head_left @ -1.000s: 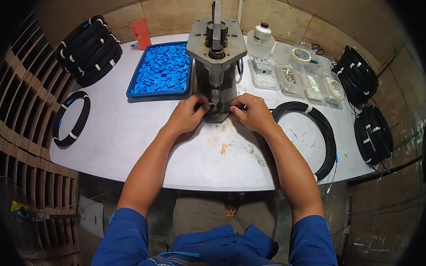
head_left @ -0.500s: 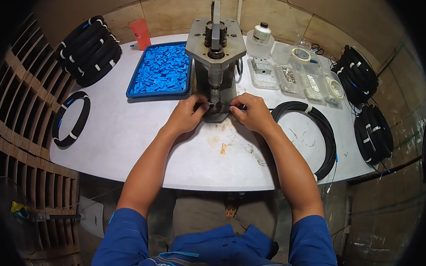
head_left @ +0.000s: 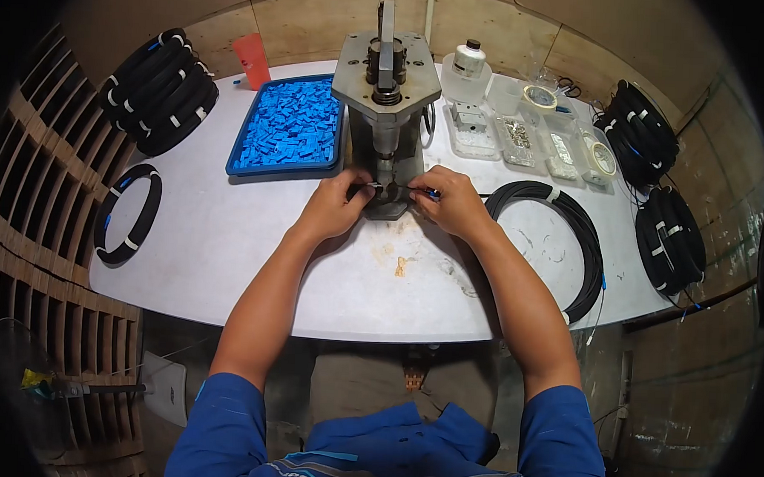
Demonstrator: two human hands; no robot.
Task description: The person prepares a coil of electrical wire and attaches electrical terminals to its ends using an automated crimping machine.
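Note:
A metal hand press stands at the table's centre, and both my hands meet at its base under the ram. The fingers of my left hand pinch a small light-coloured metal piece at the left of the die. On the right, my right hand pinches the end of a black cable, with a blue connector piece showing between the fingers. That cable runs to a black cable coil lying right of my hand. What sits inside the die is too small to make out.
A dark blue tray full of blue pieces lies left of the press, a red cup behind it. Clear bins with small parts and a white bottle stand right. Stacked coils and a single coil lie left.
My right hand has shifted slightly to the left, and more of the blue connector piece shows between its fingers. My left hand stays in place.

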